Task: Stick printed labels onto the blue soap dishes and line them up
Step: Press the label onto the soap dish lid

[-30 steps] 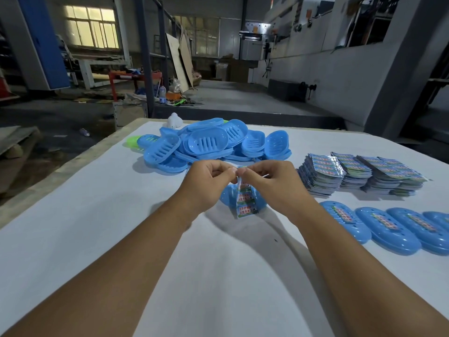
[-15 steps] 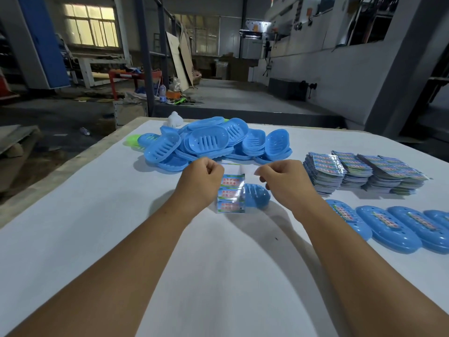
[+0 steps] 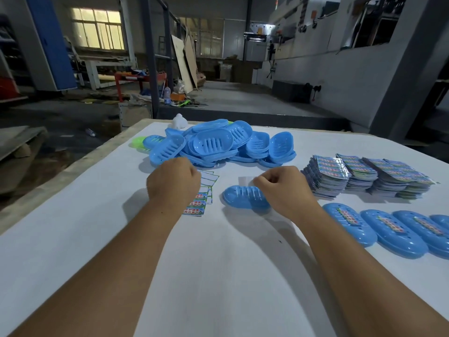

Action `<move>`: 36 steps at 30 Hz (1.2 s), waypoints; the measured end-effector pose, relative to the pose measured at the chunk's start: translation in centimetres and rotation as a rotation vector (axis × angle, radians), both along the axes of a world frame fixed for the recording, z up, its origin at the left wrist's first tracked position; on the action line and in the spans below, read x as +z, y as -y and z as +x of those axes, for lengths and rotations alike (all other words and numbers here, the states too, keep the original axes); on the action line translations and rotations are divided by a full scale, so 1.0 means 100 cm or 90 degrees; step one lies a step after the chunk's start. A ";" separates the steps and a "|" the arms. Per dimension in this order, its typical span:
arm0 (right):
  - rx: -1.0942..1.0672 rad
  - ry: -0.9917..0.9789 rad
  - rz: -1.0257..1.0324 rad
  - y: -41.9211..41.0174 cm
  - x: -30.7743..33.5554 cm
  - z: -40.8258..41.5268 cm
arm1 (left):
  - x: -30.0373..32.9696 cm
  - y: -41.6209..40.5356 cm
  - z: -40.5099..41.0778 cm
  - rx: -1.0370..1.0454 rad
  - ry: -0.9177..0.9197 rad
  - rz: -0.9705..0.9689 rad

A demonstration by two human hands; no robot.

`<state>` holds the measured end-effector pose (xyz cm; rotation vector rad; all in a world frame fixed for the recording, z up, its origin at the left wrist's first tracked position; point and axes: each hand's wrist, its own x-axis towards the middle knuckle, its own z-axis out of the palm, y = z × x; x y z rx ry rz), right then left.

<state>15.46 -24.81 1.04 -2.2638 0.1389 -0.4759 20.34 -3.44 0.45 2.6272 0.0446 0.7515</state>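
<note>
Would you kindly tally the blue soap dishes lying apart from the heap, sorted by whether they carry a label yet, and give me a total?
Labelled blue plastic soap dishes in the row at right: 4
Unlabelled blue plastic soap dish lying upside down by the right hand: 1
Total: 5
The fourth row dish is cut off by the frame edge.
</note>
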 end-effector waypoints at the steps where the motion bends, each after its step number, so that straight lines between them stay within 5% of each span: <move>1: -0.003 0.007 -0.004 -0.001 0.000 -0.001 | 0.003 0.007 -0.004 -0.082 0.034 -0.109; 4: -0.006 0.038 0.000 -0.005 0.002 -0.002 | 0.009 0.031 -0.021 -0.296 -0.003 -0.332; 9: 0.040 0.077 0.019 -0.008 0.003 -0.004 | 0.002 0.049 -0.031 -0.397 -0.118 -0.438; 20: 0.192 0.103 -0.032 -0.007 -0.002 -0.005 | 0.004 0.044 -0.028 -0.360 -0.116 -0.510; 26: 0.021 0.080 0.038 0.004 0.003 0.002 | 0.003 0.045 -0.024 -0.327 -0.132 -0.495; 36: 0.046 0.031 0.142 0.009 0.006 0.003 | -0.002 0.049 -0.015 -0.300 -0.169 -0.504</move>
